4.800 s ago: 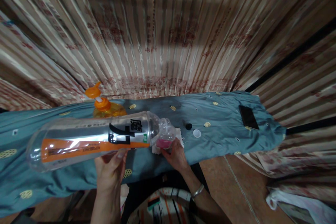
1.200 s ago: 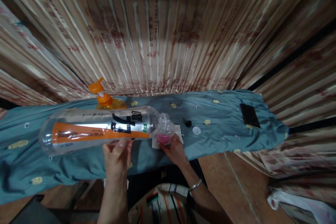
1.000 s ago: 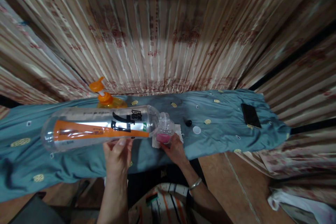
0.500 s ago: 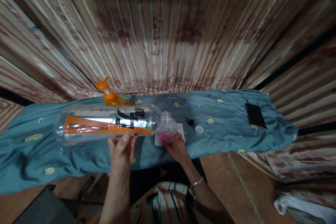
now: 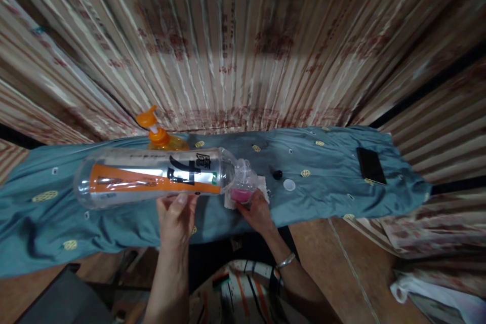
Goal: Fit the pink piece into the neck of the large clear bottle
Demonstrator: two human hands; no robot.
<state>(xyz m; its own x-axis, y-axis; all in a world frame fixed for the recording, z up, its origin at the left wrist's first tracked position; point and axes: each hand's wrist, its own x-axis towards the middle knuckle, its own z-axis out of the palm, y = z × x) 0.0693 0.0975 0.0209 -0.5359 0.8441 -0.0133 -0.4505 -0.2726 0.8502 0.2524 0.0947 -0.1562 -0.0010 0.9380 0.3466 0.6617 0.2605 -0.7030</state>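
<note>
My left hand is closed around the underside of a large clear plastic bottle with an orange and silver label. The bottle lies almost level, its neck pointing right. That neck meets the mouth area of a small clear bottle with pink at its lower part; whether liquid passes between them I cannot tell. My right hand is wrapped about the near right side of the small bottle, which stands over a white cloth or tissue. The fingers behind the bottles are hidden.
Behind the large bottle is an orange pump bottle. Right of my right hand lie a small black cap and a white disc. A black phone-like slab rests farther right on the teal cloth. A curtain hangs behind.
Both hands keep their hold on the two bottles, which stay mouth to mouth. The view has shifted only slightly.
</note>
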